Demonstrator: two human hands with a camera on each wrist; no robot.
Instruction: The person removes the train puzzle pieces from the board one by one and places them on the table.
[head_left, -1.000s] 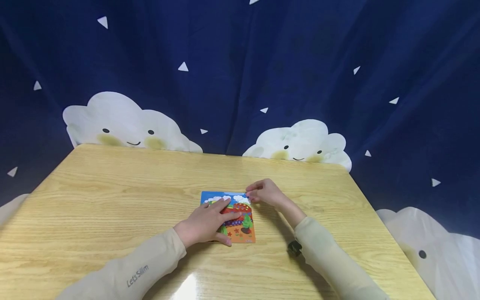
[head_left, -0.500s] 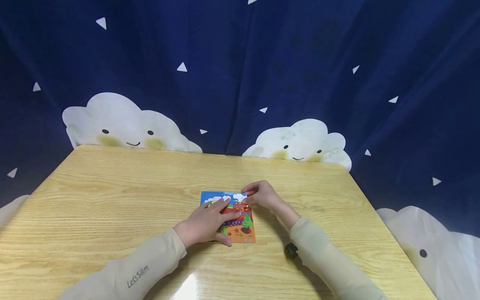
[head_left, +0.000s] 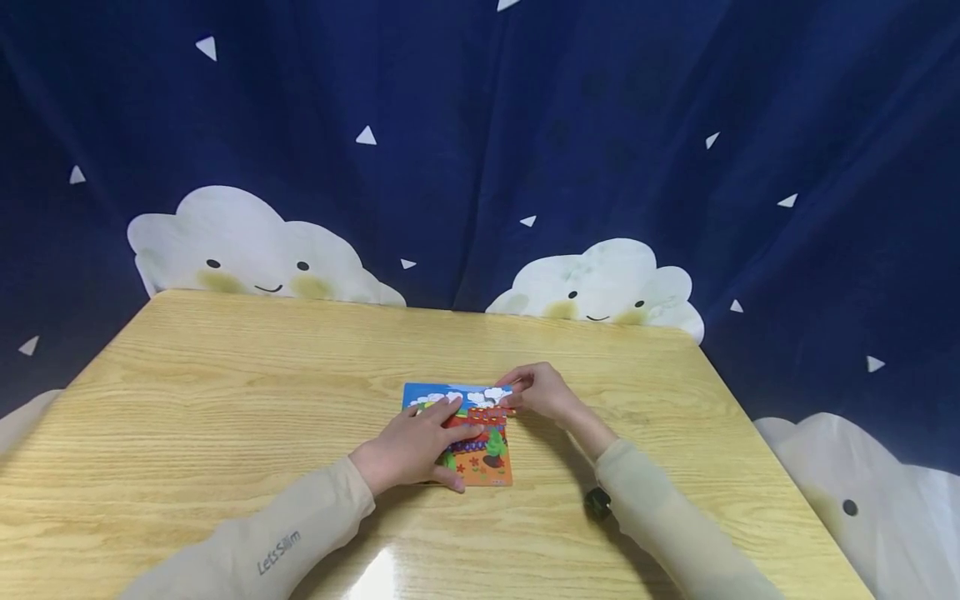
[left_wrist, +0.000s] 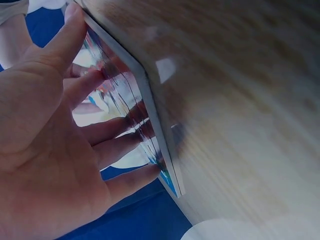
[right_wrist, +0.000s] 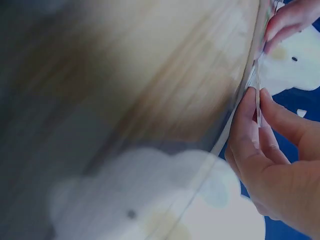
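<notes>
A colourful picture puzzle [head_left: 480, 473] with blue sky, clouds, a red structure and orange ground lies flat on the wooden table. Across its left and middle part rests my left hand [head_left: 420, 442], fingers spread, hiding much of the picture. In the left wrist view, the fingertips of the left hand [left_wrist: 60, 130] touch the board's glossy, seamed surface. At the upper right corner my right hand [head_left: 542, 392] pinches a puzzle piece [head_left: 491, 412] with cloud and red print, which juts slightly past the right edge. The right wrist view shows this thin piece [right_wrist: 258, 95] edge-on between thumb and fingers.
The wooden table [head_left: 262, 358] extends around the puzzle on every side. Behind it hangs a dark blue curtain [head_left: 450, 167] with white triangles and smiling clouds. A small black object [head_left: 597, 503] shows beside the right sleeve.
My right hand first shifted slightly left, then back right, and the pinched piece now juts past the puzzle's right edge. The left hand has stayed in place.
</notes>
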